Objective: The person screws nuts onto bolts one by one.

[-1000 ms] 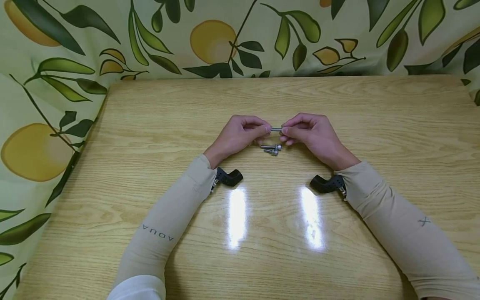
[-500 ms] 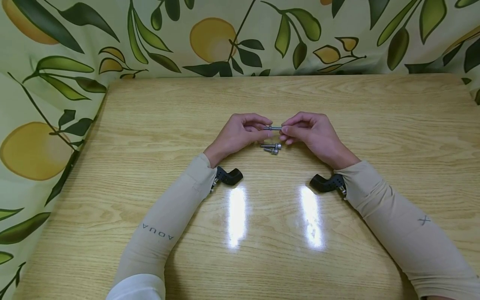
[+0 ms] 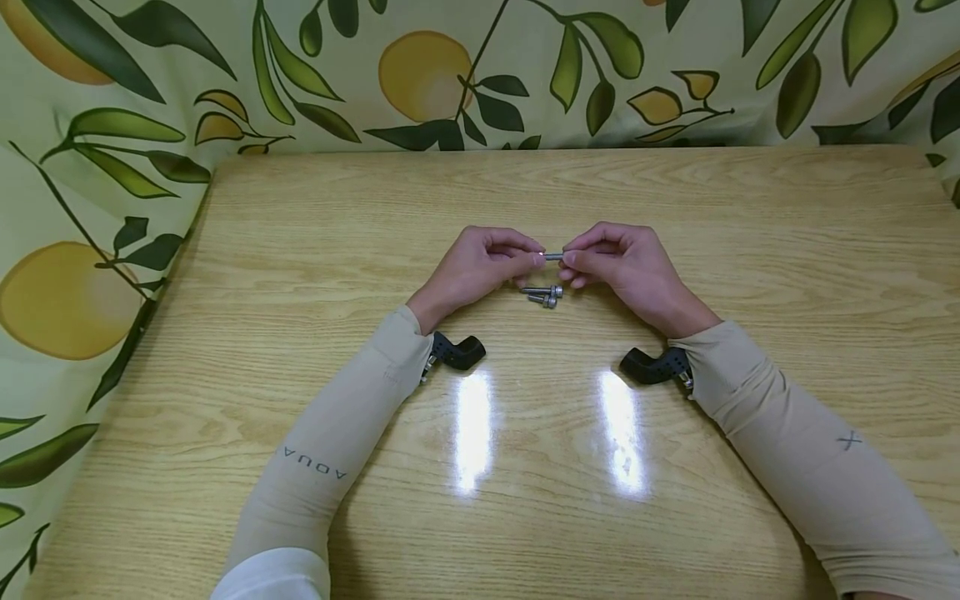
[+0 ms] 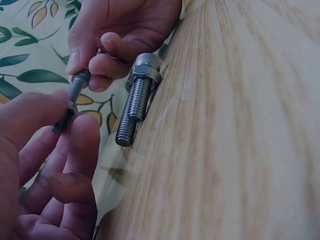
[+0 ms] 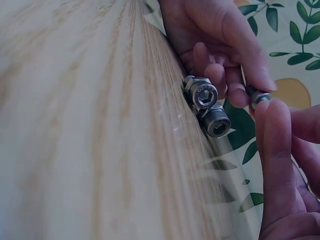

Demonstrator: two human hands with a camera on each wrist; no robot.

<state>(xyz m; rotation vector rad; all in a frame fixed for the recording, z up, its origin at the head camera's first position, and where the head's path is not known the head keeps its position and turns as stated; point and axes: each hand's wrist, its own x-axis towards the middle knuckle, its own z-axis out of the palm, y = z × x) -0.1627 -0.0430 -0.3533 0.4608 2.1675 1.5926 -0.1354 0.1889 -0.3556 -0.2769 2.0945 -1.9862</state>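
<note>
In the head view, my left hand (image 3: pixel 480 265) and right hand (image 3: pixel 628 265) meet over the table at a steel bolt (image 3: pixel 553 257). My right thumb and fingers pinch it at the head end, seen in the left wrist view as a round bolt head (image 4: pixel 81 77). On the shank, my left thumb and forefinger pinch a small nut (image 4: pixel 73 106), mostly covered by the fingertips. The dark threaded tip pokes out beyond them. Just below the hands, two socket-head bolts (image 5: pixel 204 95) lie side by side on the table, one longer than the other, with hex nuts near their heads.
The wood-grain table (image 3: pixel 525 517) reaches back to a fruit-and-leaf patterned cloth (image 3: pixel 315 75), which also hangs along the left side. Black wrist mounts (image 3: pixel 461 353) jut from both beige sleeves (image 3: pixel 337 425). Two bright light reflections lie on the tabletop.
Half a second ago my left fingertips were spread, baring more of the shank and the nut. They have closed on it again. My right hand keeps its grip.
</note>
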